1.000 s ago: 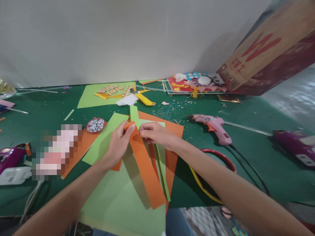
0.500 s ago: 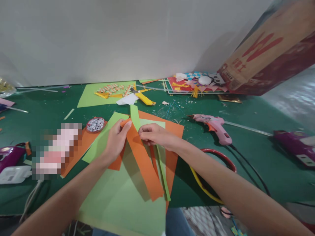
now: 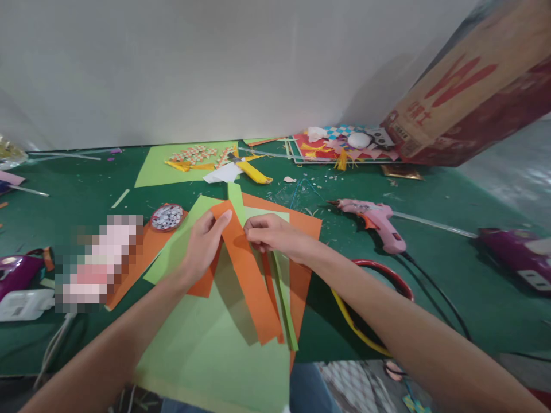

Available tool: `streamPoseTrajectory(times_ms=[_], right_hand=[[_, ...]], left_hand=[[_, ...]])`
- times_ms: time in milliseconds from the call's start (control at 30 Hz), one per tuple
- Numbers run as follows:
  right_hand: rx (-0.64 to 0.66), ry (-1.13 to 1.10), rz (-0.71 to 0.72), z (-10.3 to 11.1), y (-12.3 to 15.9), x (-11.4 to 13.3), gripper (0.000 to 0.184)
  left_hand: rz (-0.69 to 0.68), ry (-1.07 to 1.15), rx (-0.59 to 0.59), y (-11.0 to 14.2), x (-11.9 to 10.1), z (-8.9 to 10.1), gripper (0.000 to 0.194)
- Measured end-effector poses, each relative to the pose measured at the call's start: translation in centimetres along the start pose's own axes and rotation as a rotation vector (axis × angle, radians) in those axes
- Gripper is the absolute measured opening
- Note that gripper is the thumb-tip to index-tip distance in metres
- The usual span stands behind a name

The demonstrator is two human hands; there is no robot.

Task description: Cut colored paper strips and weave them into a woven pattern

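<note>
My left hand point(image 3: 205, 244) is closed on the upper end of a wide orange paper strip point(image 3: 249, 281), with the thumb flat on its face. The strip slants down toward me. At its right edge my right hand point(image 3: 269, 232) is closed in a pinch on the orange paper; the fingertips are partly hidden. Below that hand a narrow orange strip point(image 3: 271, 281) and a narrow green strip point(image 3: 286, 304) run downward. Underneath lie a pale green sheet point(image 3: 193, 350), an orange sheet point(image 3: 310, 229) and a short green strip point(image 3: 235, 195).
A pink glue gun point(image 3: 379, 221) lies to the right, near a red-and-yellow ring point(image 3: 400, 281). A round dish of googly eyes point(image 3: 167, 218) is at left. Behind are a yellow-handled cutter point(image 3: 253, 171), craft pieces on a red board point(image 3: 318, 152) and a paper bag point(image 3: 469, 92).
The wide orange strip's lower end has shifted slightly left and up, so the narrow orange strip shows more beside it. Both hands have barely moved.
</note>
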State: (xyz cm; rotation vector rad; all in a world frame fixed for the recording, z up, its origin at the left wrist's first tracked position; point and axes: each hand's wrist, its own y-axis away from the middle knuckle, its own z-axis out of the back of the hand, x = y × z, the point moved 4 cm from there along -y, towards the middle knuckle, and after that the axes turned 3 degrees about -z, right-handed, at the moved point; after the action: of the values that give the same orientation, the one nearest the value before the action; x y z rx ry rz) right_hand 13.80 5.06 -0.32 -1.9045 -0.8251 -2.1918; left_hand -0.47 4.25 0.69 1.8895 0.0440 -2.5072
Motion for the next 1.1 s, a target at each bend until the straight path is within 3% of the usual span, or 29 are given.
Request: streamPoseTrajectory(times_ms=[200,467,767,1100], right_hand=[[-0.128,-0.076,0.014,0.56,-0.14,0.22,0.011],[-0.096,-0.082,-0.015,0.29,-0.14,0.04,0.011],[-0.004,-0.036,-0.017,-0.11,0.06,0.12,0.009],[-0.088,-0.071,0.03,0.46,-0.24,0.05,0.01]], left_hand=[[0.004,-0.086,0.185,0.57,-0.92,-0.82,0.025],[-0.042,-0.121,0.127,0.27,-0.04,-0.65,0.031],[-0.069,-0.081,0.026,0.08,-0.79,-0.32,0.032],[0.011,0.01,0.191,0.19,-0.47,-1.03,0.03]])
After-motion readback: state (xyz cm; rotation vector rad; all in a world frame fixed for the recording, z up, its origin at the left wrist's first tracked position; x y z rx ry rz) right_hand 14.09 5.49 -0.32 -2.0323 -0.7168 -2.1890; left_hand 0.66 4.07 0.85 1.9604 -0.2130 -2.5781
